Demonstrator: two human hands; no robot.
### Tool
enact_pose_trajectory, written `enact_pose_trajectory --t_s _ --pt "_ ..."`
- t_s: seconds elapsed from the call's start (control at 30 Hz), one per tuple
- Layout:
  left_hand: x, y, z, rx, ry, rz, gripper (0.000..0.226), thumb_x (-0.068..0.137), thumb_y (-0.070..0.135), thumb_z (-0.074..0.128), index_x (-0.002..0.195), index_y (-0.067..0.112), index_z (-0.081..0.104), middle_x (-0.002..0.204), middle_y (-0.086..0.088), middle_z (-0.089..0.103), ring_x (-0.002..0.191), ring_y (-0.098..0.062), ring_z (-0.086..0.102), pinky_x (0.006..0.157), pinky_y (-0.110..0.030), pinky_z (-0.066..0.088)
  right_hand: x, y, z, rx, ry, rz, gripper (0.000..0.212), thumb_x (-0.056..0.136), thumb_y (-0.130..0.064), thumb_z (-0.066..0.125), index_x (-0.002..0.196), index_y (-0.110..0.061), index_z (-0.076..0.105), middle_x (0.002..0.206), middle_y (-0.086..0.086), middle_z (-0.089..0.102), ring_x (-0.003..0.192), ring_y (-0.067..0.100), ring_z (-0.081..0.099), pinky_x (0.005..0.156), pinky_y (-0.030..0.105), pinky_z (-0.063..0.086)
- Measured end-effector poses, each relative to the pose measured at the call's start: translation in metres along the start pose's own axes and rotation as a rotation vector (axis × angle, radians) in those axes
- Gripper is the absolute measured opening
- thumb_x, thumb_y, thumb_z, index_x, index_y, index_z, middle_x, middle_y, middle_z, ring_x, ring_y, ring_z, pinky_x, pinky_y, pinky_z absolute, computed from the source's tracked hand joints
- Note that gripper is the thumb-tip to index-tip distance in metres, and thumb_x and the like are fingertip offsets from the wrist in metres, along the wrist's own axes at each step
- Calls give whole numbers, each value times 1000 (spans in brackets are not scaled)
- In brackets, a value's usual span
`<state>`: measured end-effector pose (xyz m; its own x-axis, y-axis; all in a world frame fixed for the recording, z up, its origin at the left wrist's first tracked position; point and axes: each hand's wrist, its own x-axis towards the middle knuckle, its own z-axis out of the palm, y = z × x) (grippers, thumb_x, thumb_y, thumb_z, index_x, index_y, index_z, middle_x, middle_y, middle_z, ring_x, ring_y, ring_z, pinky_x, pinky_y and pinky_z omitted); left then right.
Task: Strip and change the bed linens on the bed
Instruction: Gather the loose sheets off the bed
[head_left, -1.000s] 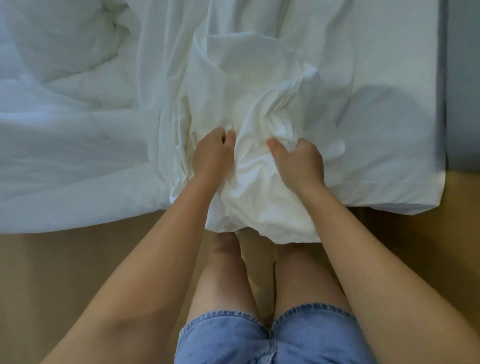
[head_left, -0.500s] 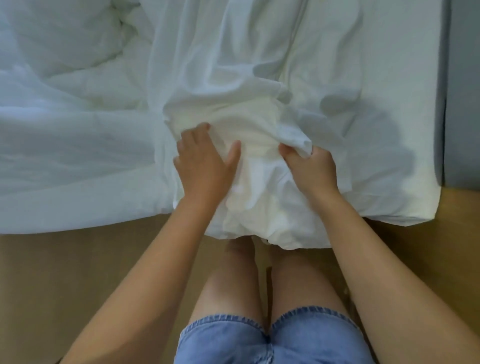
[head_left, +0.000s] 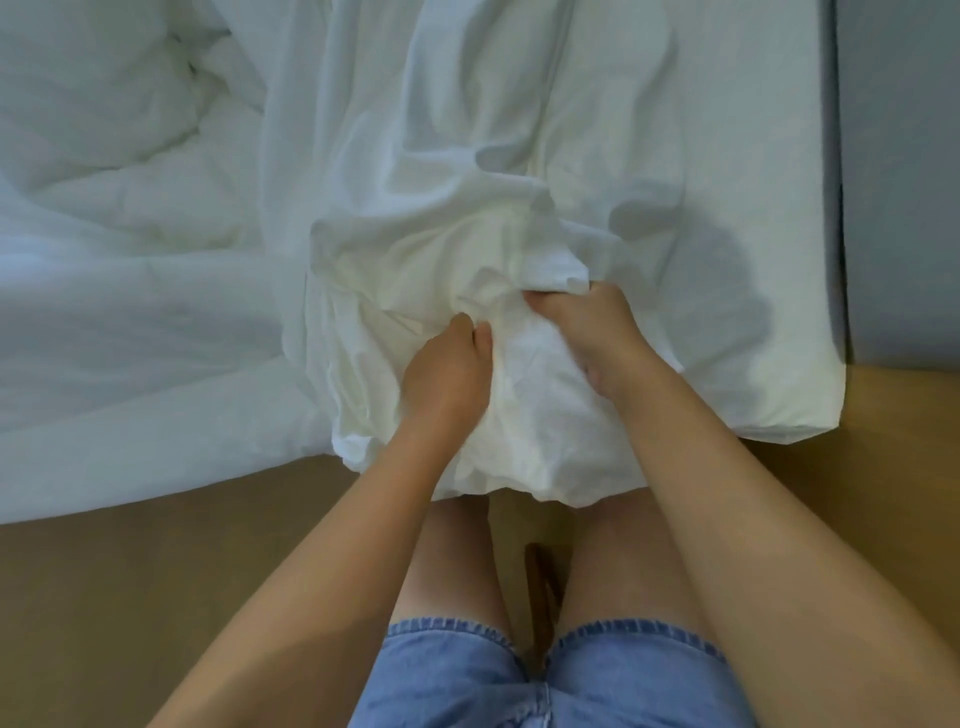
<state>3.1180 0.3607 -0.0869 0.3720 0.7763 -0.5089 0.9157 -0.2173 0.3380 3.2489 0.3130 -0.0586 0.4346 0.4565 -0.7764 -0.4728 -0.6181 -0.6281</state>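
A white sheet (head_left: 447, 249) lies bunched in folds at the near edge of the bed (head_left: 753, 260), and its lower end hangs over the mattress side in front of my legs. My left hand (head_left: 447, 369) grips a fold of this bunched sheet with curled fingers. My right hand (head_left: 587, 327) grips another fold just to the right, thumb on top, with cloth draped over its fingertips. The two hands are close together, a narrow ridge of fabric between them.
A rumpled white duvet (head_left: 119, 171) covers the left part of the bed. The mattress corner (head_left: 810, 421) is at the right, beside a grey wall (head_left: 904, 171). Wooden floor (head_left: 130, 587) runs along the near side, under my legs and denim shorts (head_left: 545, 675).
My left hand, laid flat on the bundle half a second ago, has moved right and curled onto a fold. My right hand has kept its hold while the sheet gathered closer to me.
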Motion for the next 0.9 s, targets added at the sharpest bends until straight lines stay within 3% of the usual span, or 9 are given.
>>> enact_pose_trajectory --t_s 0.13,0.27,0.33,0.4,0.47,0.5,0.57,0.67,0.9 --pt "-18 72 9 -175 219 -34 42 103 29 31 62 25 23 54 7 34 47 -6 32 48 -28 17 -19 -36 -57 305 -53 44 20 74 -3 72 90 -14 67 77 -1 74 74 15 71 66 27 58" --pt "-33 173 23 -397 469 182 34 99 24 38 65 20 32 53 5 43 45 -8 34 51 -25 19 -46 -55 -166 407 -39 -63 26 61 -13 78 86 -20 74 86 -3 75 82 13 71 68 30 57" --pt "-48 208 44 -352 363 278 29 99 25 39 76 13 50 65 -7 59 55 -21 52 54 -30 33 -55 -44 -212 479 14 -35 34 56 -20 78 90 -20 75 96 0 74 89 16 70 75 32 57" --pt "-52 230 76 -237 103 251 25 102 21 38 98 4 57 90 -15 64 78 -30 63 61 -38 44 -51 -22 -240 474 156 25 37 72 -23 75 108 -19 68 107 -1 69 98 12 66 90 32 52" --pt "-40 236 106 -196 -63 149 26 101 13 38 123 3 47 115 -14 56 100 -27 59 67 -31 42 -33 -1 -244 367 298 -34 25 80 -21 72 104 -24 64 99 -9 66 85 -1 65 74 15 52" --pt "-30 231 113 -186 -103 91 27 102 14 36 124 3 47 117 -13 56 102 -26 58 66 -28 38 -21 8 -241 289 362 -73 22 78 -19 74 96 -27 63 92 -12 65 80 -1 64 64 13 50" --pt "-18 218 118 -155 -128 102 32 104 21 30 107 2 56 106 -14 64 94 -28 60 61 -26 29 3 26 -232 163 447 -88 19 76 -19 76 85 -25 60 86 -10 64 84 11 65 67 21 51" --pt "-19 203 121 -46 -125 185 36 104 23 28 92 4 57 94 -14 66 86 -30 60 60 -26 24 29 53 -231 -89 503 -41 31 77 -32 75 89 -13 54 93 2 62 93 25 62 82 38 52" --pt "-36 188 111 -31 -70 327 33 94 46 48 86 14 42 82 -3 49 71 -18 45 63 -27 27 20 69 -225 -124 306 3 56 79 -49 68 121 -13 55 110 -2 60 99 14 58 78 25 46"
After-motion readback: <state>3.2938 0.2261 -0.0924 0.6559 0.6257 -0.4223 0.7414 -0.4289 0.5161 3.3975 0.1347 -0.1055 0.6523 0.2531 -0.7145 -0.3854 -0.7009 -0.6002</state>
